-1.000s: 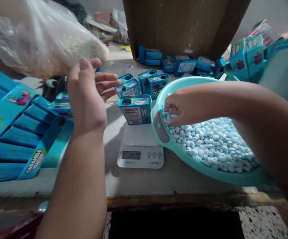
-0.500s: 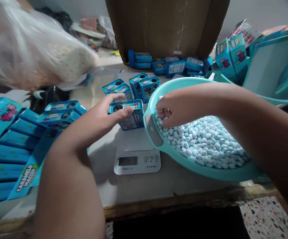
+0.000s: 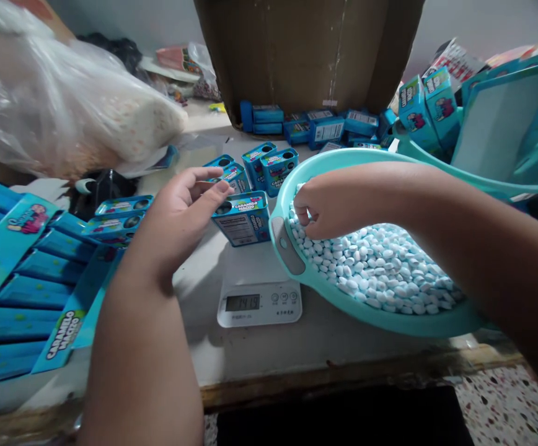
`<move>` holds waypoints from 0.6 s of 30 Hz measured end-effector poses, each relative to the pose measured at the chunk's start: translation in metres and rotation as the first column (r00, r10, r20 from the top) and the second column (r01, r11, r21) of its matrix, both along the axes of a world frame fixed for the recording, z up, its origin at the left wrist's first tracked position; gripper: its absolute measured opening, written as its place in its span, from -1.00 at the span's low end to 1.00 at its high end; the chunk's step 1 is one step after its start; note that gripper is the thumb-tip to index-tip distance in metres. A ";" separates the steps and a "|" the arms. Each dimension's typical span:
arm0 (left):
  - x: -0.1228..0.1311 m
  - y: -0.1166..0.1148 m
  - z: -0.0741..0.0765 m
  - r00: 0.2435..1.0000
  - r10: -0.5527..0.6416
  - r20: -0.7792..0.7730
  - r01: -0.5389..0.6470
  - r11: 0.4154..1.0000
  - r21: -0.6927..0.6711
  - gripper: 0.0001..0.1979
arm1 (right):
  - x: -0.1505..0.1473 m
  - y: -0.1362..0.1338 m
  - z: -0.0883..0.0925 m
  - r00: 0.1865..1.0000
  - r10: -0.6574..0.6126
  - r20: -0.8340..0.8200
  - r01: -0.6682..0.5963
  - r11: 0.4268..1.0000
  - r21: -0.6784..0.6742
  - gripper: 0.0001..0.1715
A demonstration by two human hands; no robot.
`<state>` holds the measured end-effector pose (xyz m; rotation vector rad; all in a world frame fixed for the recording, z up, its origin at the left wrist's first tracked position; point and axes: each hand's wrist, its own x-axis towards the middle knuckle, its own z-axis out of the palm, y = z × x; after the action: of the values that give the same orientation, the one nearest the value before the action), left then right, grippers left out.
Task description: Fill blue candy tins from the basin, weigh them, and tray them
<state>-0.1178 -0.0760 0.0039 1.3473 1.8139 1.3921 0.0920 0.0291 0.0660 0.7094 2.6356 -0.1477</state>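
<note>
A blue candy tin [image 3: 242, 224] stands upright on a white kitchen scale [image 3: 260, 305], whose display looks like 141.9. My left hand [image 3: 193, 197] is at the tin's upper left, thumb and fingers apart, with the thumb tip near its rim; touching or not, I cannot tell. My right hand [image 3: 322, 207] reaches into the turquoise bowl [image 3: 380, 322], its fingers curled down at the left wall among small pale blue candies [image 3: 380, 266]. What lies inside its grip is mostly hidden. Several more tins with round holes on top, including one tin [image 3: 280, 168], stand behind the scale.
Display boxes packed with blue tins [image 3: 31, 291] lie at left. A clear bag [image 3: 124, 118] of pale candies bulges at back left. Behind, a cardboard box [image 3: 310, 56] lies open with blue tins inside. Another turquoise container [image 3: 487, 176] with boxes sits at right.
My left hand has drawn back to the left from over the tin on the scale. My right hand stays in the bowl, nearly unmoved. The view has shifted slightly.
</note>
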 end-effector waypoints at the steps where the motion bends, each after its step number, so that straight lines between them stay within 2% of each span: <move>1: 0.001 0.000 0.001 1.000 0.015 0.010 -0.015 1.000 0.022 -0.57 | 0.000 0.000 -0.001 1.000 -0.006 0.000 0.006 1.000 0.000 -0.70; 3: 0.002 0.000 0.002 0.999 0.030 0.017 -0.031 0.998 0.063 -0.61 | 0.000 0.000 -0.002 1.000 -0.023 -0.006 0.023 1.000 0.008 -0.71; 5: -0.001 -0.001 0.002 1.000 0.027 0.001 -0.027 0.998 0.048 -0.58 | 0.001 -0.001 -0.002 0.999 -0.041 -0.002 0.041 0.999 0.029 -0.72; 8: -0.009 -0.003 0.000 0.997 -0.037 -0.068 0.030 0.994 -0.106 -0.48 | 0.002 -0.003 0.002 0.998 -0.052 0.025 0.050 0.996 0.068 -0.71; 10: -0.014 -0.005 -0.001 0.978 -0.137 -0.156 0.097 0.965 -0.242 -0.43 | 0.003 -0.005 0.007 0.997 -0.068 0.040 0.064 0.994 0.089 -0.68; 12: -0.016 -0.007 -0.002 0.948 -0.222 -0.227 0.142 0.936 -0.322 -0.39 | 0.005 -0.005 0.011 0.993 -0.104 0.056 0.098 0.990 0.106 -0.61; 15: -0.016 -0.007 -0.004 0.934 -0.280 -0.221 0.204 0.927 -0.316 -0.38 | 0.006 -0.002 0.014 0.988 -0.144 0.063 0.137 0.985 0.104 -0.48; 18: -0.015 -0.006 -0.005 0.931 -0.315 -0.185 0.253 0.921 -0.296 -0.44 | 0.006 0.003 0.010 0.993 -0.115 0.014 0.114 0.992 0.057 -0.51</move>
<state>-0.1327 -0.0821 -0.0007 1.5998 1.7793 0.8344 0.0980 0.0319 0.0756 0.8773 2.5926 -0.0996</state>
